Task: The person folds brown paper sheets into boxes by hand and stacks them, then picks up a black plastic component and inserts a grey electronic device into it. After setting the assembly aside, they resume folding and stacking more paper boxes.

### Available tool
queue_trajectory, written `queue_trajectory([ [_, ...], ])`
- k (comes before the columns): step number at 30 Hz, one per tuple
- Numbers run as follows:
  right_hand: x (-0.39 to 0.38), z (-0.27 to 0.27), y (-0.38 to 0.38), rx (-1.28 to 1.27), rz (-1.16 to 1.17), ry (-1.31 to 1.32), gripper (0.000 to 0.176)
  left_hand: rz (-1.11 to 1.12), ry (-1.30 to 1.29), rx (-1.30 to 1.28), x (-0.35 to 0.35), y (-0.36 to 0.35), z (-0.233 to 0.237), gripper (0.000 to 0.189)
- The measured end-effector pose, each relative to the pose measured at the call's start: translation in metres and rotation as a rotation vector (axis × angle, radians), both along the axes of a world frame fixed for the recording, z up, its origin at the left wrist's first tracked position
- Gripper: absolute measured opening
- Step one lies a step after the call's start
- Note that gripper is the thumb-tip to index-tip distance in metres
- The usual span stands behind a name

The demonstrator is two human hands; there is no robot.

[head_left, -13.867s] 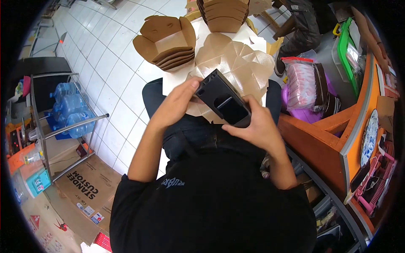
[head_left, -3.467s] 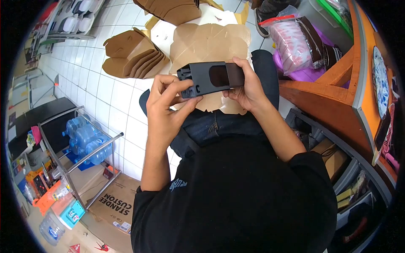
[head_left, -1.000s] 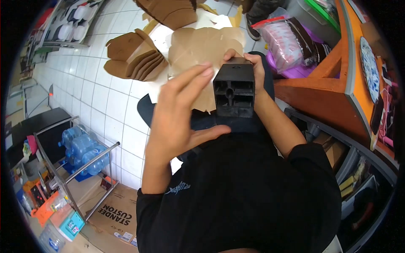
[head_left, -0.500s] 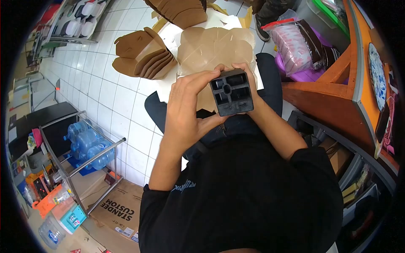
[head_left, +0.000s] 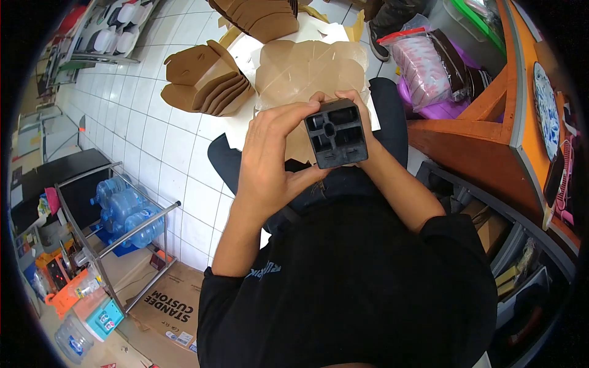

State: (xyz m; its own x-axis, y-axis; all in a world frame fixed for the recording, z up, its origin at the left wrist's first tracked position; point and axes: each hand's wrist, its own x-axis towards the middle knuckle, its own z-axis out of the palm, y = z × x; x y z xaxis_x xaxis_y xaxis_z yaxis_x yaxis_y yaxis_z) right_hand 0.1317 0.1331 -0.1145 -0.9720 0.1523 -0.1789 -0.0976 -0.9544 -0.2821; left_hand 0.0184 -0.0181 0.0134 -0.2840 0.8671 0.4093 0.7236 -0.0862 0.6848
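Note:
My left hand is closed on the near left side of a black block, its thumb at the lower edge and its fingers at the top corner. The block is boxy, and its face toward me has ribbed hollow compartments. Around its right and far side wraps my right hand, with some fingers hidden behind it. Beyond the hands lies an unfolded brown cardboard box blank on a white sheet. A stack of folded brown box forms stands to the left, and another stack is farther back.
White floor tiles stretch to the left. A metal rack with blue water bottles stands there, above a labelled carton. On the right are an orange wooden cabinet and plastic-wrapped pink goods. A person's shoe shows at the back.
The view has shifted very slightly, so the surroundings sit a little farther left. Both hands keep the black block in nearly the same place.

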Motion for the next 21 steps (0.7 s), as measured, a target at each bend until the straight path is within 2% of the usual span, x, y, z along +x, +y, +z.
queue_trajectory([
  [4,0.001,-0.001,-0.003,-0.081,-0.026,-0.075,0.050,-0.013,0.166,-0.058,-0.007,0.002,0.010,0.084],
  [6,0.000,0.001,-0.006,-0.101,-0.053,-0.179,0.049,-0.041,0.147,0.017,-0.013,0.003,0.007,0.087],
  [7,-0.004,-0.001,-0.007,-0.120,-0.051,-0.128,0.050,-0.055,0.140,0.053,-0.017,0.004,0.005,0.089],
  [9,-0.004,0.000,-0.008,-0.110,-0.063,-0.154,0.045,-0.109,0.082,0.287,-0.020,0.010,-0.012,0.088],
  [11,-0.006,0.004,-0.009,-0.102,-0.070,-0.165,0.045,-0.132,0.076,0.343,-0.021,0.012,-0.013,0.085],
  [16,-0.003,0.004,-0.009,-0.067,-0.052,-0.172,0.047,-0.052,0.279,0.004,-0.015,0.005,0.005,0.079],
  [19,0.000,0.007,-0.009,-0.066,-0.096,-0.334,0.049,-0.016,0.256,-0.028,-0.012,0.006,0.004,0.080],
  [21,0.002,0.014,-0.009,-0.051,-0.089,-0.316,0.049,-0.004,0.117,0.073,-0.011,0.008,-0.005,0.079],
])
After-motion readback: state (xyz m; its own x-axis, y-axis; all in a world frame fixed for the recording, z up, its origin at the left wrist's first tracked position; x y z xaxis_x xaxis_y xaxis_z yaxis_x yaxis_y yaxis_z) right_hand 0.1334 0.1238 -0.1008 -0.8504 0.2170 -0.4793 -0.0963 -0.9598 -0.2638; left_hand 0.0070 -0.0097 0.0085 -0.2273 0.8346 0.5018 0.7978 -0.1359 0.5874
